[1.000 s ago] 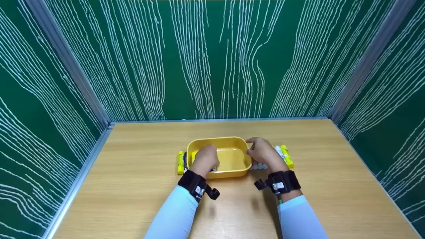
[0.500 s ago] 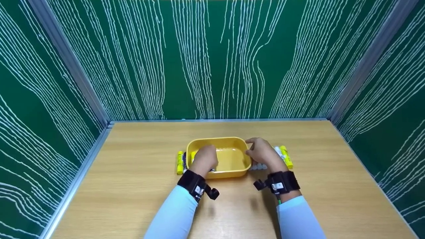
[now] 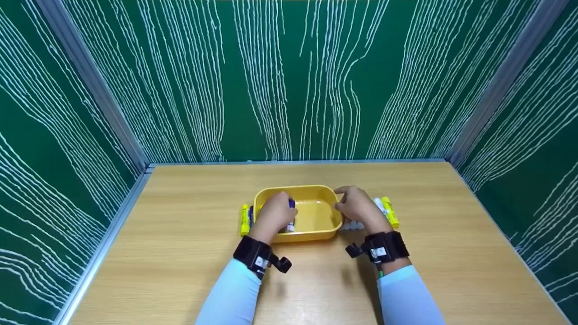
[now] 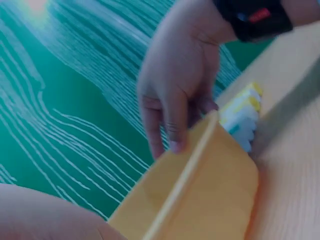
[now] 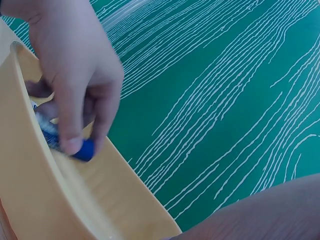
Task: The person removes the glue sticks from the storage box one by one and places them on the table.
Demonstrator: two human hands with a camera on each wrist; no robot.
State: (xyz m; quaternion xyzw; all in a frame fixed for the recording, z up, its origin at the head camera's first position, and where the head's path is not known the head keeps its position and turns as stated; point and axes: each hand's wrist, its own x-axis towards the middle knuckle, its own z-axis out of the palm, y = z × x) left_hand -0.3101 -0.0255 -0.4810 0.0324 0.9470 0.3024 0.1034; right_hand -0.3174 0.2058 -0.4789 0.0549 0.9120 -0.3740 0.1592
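Observation:
A yellow plastic basin (image 3: 316, 216) stands on the table. My left hand (image 3: 273, 213) reaches down into its left side and pinches a glue stick (image 3: 291, 204) with a dark blue cap and white body. In the right wrist view thumb and fingers close on the blue cap (image 5: 84, 151), low inside the basin. My right hand (image 3: 357, 206) grips the basin's right rim; in the left wrist view the thumb and fingers straddle the wall there. Some of the basin's left inside is hidden behind the left hand.
Left of the basin lie a yellow stick (image 3: 245, 220) and a dark blue one (image 3: 251, 215). To its right, partly under my right hand, are several white sticks (image 3: 353, 225) and a yellow one (image 3: 390, 212). Green panels (image 3: 289, 90) with white lines enclose the table's back and sides.
My left hand has turned and shifted slightly left inside the basin, and the blue-capped glue stick now shows beside its fingers. My right hand keeps its place at the rim.

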